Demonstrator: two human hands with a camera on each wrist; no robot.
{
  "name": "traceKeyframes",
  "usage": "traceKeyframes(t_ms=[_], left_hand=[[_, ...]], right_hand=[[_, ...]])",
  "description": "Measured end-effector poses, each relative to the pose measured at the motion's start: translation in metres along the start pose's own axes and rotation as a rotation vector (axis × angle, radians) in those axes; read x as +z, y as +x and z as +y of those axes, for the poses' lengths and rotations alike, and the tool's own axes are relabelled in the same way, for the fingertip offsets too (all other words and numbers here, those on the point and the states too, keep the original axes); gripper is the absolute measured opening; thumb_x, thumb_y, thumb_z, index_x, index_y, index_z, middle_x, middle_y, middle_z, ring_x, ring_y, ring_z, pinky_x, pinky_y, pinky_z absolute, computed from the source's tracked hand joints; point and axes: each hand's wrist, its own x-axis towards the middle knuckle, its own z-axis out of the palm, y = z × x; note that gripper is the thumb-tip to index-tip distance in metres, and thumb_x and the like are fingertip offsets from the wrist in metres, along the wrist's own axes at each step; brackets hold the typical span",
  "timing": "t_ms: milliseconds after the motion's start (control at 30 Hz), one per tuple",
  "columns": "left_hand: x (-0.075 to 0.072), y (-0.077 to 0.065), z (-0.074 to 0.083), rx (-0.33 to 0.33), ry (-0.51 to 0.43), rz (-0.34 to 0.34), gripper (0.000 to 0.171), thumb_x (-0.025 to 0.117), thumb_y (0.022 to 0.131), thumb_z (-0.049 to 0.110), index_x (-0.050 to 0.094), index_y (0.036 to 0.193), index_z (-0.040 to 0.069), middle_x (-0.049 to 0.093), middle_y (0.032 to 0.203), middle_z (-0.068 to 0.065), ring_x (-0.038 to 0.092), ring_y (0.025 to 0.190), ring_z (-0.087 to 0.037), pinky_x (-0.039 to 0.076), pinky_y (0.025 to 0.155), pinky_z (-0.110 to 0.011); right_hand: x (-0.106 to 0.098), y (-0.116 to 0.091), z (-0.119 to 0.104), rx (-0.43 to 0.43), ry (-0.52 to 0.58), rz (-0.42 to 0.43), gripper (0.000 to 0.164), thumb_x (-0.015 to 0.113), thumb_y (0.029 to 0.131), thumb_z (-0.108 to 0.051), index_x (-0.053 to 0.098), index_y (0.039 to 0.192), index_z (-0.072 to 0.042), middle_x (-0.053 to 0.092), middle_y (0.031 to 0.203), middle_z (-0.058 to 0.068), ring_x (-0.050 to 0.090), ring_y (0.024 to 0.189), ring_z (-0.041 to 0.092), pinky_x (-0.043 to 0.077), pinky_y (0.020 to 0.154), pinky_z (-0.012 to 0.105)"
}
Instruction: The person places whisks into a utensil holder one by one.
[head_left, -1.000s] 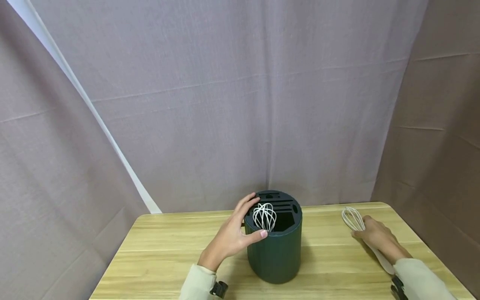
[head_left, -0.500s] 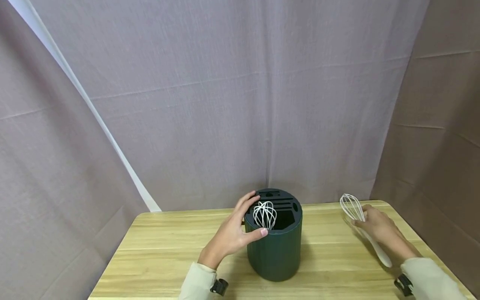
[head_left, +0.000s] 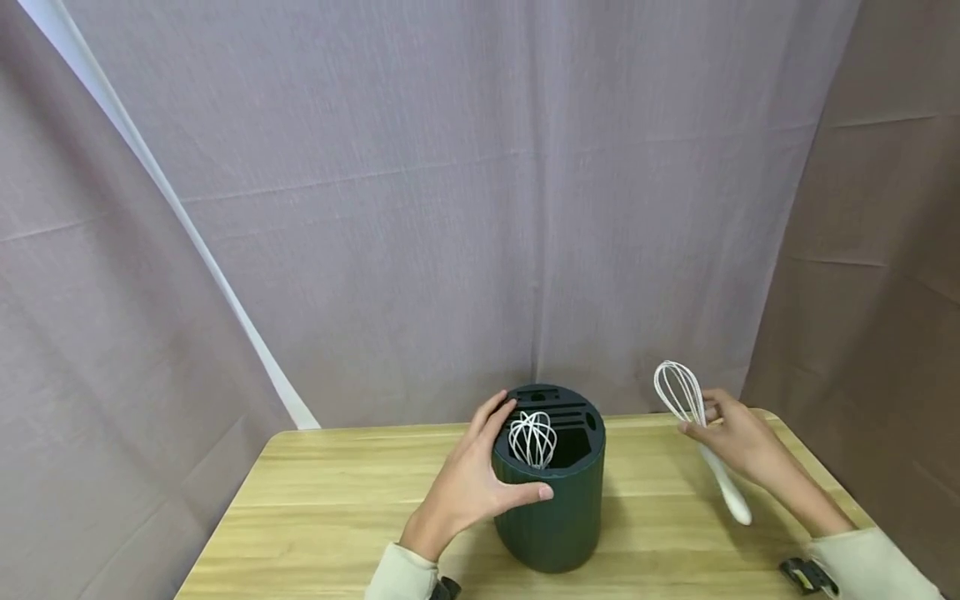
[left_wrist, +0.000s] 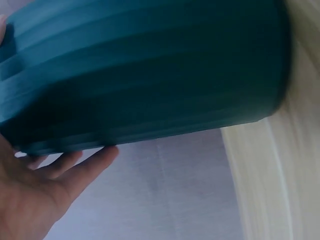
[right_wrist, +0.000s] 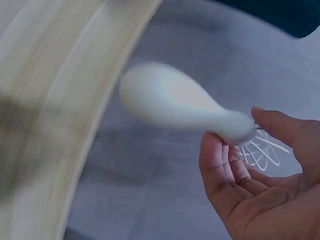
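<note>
A dark green utensil holder (head_left: 551,529) stands upright on the table, its top divided into slots and one larger opening. In that opening sits a white whisk (head_left: 532,439), wires up, its lower part hidden inside. My left hand (head_left: 463,487) holds the holder from the left, with fingers at the rim and the thumb across the front; in the left wrist view its fingertips (left_wrist: 107,156) touch the side wall. To the right, my right hand (head_left: 742,437) pinches a second white whisk (head_left: 724,485) where wires meet handle. Its rounded handle (right_wrist: 165,97) points down toward me.
The light wooden table (head_left: 322,508) has rounded far corners. Behind it hangs a grey curtain (head_left: 420,250), with a darker brown one (head_left: 877,333) along the right side.
My right hand has lifted the second whisk off the table, moving it up and slightly left. My left thumb has slid from the rim down onto the holder's front.
</note>
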Motion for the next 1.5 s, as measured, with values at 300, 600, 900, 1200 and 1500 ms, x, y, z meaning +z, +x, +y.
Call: traceKeyframes(t_ms=[300, 600, 900, 1200, 1500], left_hand=[[0.012, -0.007, 0.002, 0.012, 0.008, 0.082, 0.124, 0.09, 0.065, 0.073, 0.033, 0.165, 0.028, 0.019, 0.172, 0.016, 0.045, 0.148, -0.03, 0.05, 0.107, -0.058], [0.01, -0.006, 0.0, 0.011, 0.039, 0.08, 0.121, 0.087, 0.067, 0.074, 0.032, 0.165, 0.03, 0.018, 0.172, 0.017, 0.051, 0.143, -0.031, 0.053, 0.103, -0.057], [0.011, -0.006, -0.002, 0.021, 0.064, 0.125, 0.082, 0.062, 0.094, 0.068, 0.039, 0.163, 0.029, 0.023, 0.172, 0.018, 0.059, 0.135, -0.032, 0.056, 0.092, -0.06], [0.011, -0.004, -0.001, 0.005, 0.085, 0.164, 0.081, 0.061, 0.095, 0.065, 0.041, 0.163, 0.026, 0.026, 0.17, 0.018, 0.058, 0.135, -0.03, 0.056, 0.089, -0.059], [0.01, -0.003, -0.001, -0.001, 0.136, 0.159, 0.081, 0.059, 0.094, 0.066, 0.041, 0.163, 0.026, 0.026, 0.171, 0.018, 0.058, 0.136, -0.03, 0.055, 0.085, -0.061]], right_hand=[[-0.002, -0.014, -0.053, -0.052, 0.153, 0.043, 0.051, 0.075, 0.099, -0.014, 0.05, 0.134, 0.012, 0.073, 0.103, 0.018, 0.069, 0.076, 0.005, 0.057, 0.063, 0.028], [-0.021, -0.017, -0.098, -0.154, 0.127, 0.192, 0.05, 0.081, 0.096, -0.021, 0.058, 0.135, -0.001, 0.075, 0.103, 0.012, 0.067, 0.08, -0.005, 0.054, 0.064, 0.024], [-0.032, -0.022, -0.136, -0.186, 0.203, 0.209, 0.055, 0.08, 0.096, -0.021, 0.056, 0.143, -0.006, 0.076, 0.109, 0.011, 0.067, 0.088, -0.007, 0.056, 0.068, 0.02], [-0.029, -0.017, -0.167, -0.26, 0.361, 0.217, 0.06, 0.08, 0.095, -0.009, 0.048, 0.145, -0.003, 0.074, 0.122, 0.021, 0.069, 0.094, -0.007, 0.058, 0.075, 0.017], [-0.02, -0.014, -0.18, -0.355, 0.414, 0.244, 0.085, 0.082, 0.089, 0.001, 0.034, 0.158, -0.007, 0.07, 0.119, 0.02, 0.07, 0.097, -0.003, 0.057, 0.085, 0.015]])
